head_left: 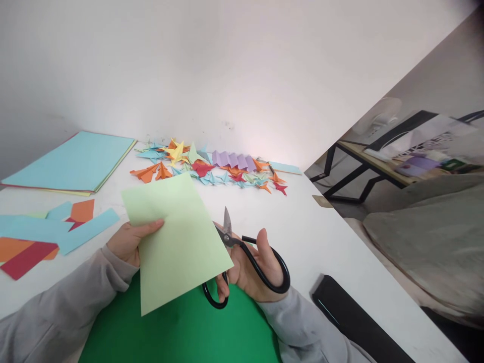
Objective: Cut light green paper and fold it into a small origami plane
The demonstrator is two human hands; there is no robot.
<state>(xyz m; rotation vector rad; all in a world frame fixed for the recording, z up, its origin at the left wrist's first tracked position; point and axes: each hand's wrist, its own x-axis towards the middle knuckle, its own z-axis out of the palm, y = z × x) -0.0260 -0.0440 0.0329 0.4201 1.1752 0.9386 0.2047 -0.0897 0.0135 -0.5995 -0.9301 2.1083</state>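
Observation:
My left hand (130, 239) pinches a pale green sheet of paper (177, 247) by its left side, thumb on top and the other fingers hidden behind. The sheet is held up at a tilt above a green mat (181, 333). In my right hand (251, 267) is a pair of scissors (229, 239) with black loop handles, my thumb through one loop and fingers at the other. The blades are spread; one points up beside the sheet's right edge, while the other is partly hidden behind the paper.
Folded paper shapes (204, 166) in several colours line the back by the wall. Stacked coloured sheets (75, 161) lie at the back left, with paper offcuts (34, 257) in front. A long black object (355, 317) rests at the right. Beyond the edge are a bed (434, 242) and a low table (363, 159).

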